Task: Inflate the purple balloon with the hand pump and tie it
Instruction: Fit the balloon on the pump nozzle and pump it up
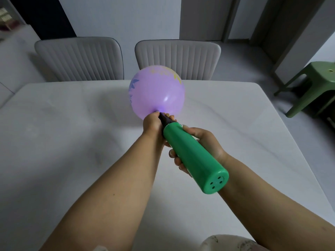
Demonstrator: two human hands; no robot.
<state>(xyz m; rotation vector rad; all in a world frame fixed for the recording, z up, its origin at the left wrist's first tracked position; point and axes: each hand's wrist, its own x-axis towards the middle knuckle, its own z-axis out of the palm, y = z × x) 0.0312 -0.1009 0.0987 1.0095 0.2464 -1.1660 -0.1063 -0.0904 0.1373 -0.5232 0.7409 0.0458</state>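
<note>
— Where's the balloon from your seat?

— I see the purple balloon (157,92) round and inflated, held up above the white desk (72,142), its neck over the dark nozzle (165,120) of the green hand pump (192,156). There are blue and yellow prints on its far side; I can't read them.

— And the hands?

— The left hand (154,125) is closed around the neck and nozzle, pinching them together. The right hand (203,144) is wrapped around the pump's green barrel, fingers (176,158) curling under it. The barrel's flat end with its small holes points back toward me.

— Is the balloon touching the desk?

— I think it floats clear, but from this angle I can't be sure.

— Anything else in view?

— Two grey chairs (79,58) stand at the far edge, and a green stool (315,82) is off to the right on the floor.
</note>
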